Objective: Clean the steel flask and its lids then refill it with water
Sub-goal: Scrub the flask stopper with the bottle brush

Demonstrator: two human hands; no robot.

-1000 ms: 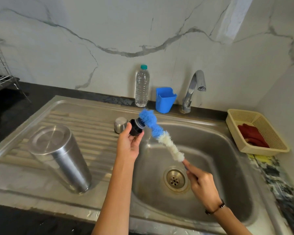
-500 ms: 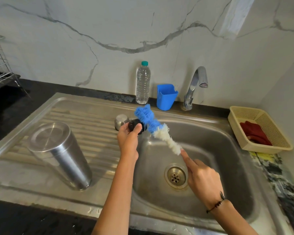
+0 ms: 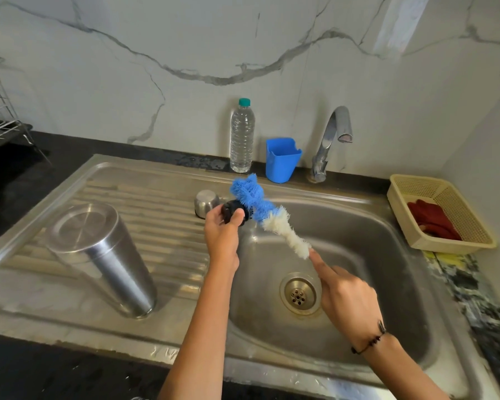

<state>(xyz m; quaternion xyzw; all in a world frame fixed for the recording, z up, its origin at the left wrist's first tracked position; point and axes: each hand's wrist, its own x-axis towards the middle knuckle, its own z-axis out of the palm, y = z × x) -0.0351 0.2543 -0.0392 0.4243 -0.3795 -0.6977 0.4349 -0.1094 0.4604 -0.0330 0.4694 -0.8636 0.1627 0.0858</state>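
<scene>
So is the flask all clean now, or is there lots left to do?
Still some to do. The steel flask stands upside down on the draining board, so it looks washed, though I can't be sure. Right now the left hand holds the black lid while the right hand scrubs it with the brush. The small steel cap waits behind. The tap is off, so refilling comes later.

The tall brushed-steel flask (image 3: pixel 104 258) on the dull, ribbed steel sink drainboard (image 3: pixel 156 209) shines softly. The blue-and-white bottle brush (image 3: pixel 267 215) looks fluffy; the small black lid (image 3: pixel 233 212) looks like matt plastic.
</scene>
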